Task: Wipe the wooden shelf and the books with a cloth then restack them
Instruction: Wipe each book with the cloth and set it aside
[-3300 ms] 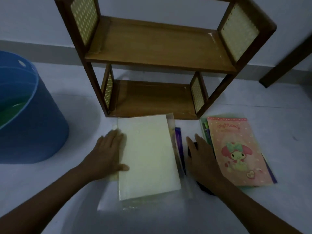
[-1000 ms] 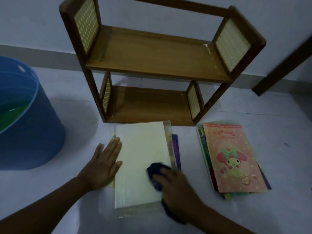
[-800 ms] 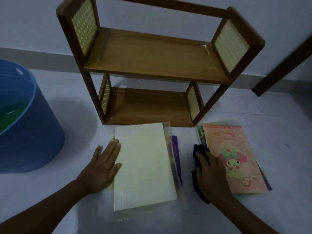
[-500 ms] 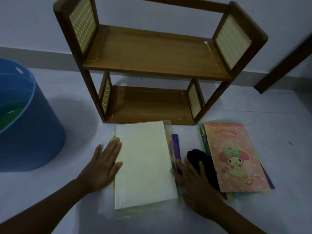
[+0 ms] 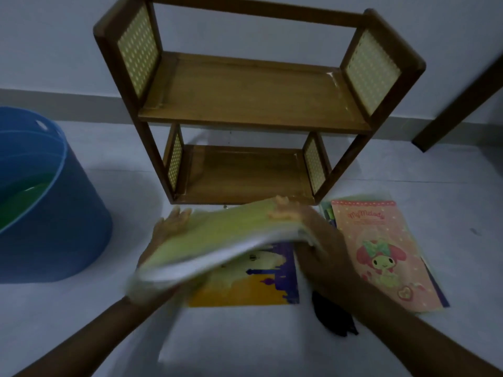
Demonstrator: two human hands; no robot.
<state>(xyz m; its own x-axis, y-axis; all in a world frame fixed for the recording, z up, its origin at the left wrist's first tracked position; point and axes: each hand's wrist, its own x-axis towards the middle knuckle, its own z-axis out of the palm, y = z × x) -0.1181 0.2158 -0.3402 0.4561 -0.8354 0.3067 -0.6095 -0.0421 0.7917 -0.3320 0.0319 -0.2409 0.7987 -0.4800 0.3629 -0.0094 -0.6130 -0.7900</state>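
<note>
A pale yellow book is lifted off the floor, blurred and tilted, held from both sides. My left hand grips its left edge and my right hand grips its far right edge. Beneath it lies a purple and orange book flat on the floor. The dark cloth rests on the floor under my right forearm. A pink cartoon book tops a stack at the right. The empty wooden shelf stands just behind the books.
A blue bucket with something green inside stands at the left. A dark wooden leg slants down at the far right. The pale wall and skirting run behind the shelf.
My right hand left the cloth on the floor and moved to the yellow book. Both hands have lifted that book, uncovering the purple and orange book below.
</note>
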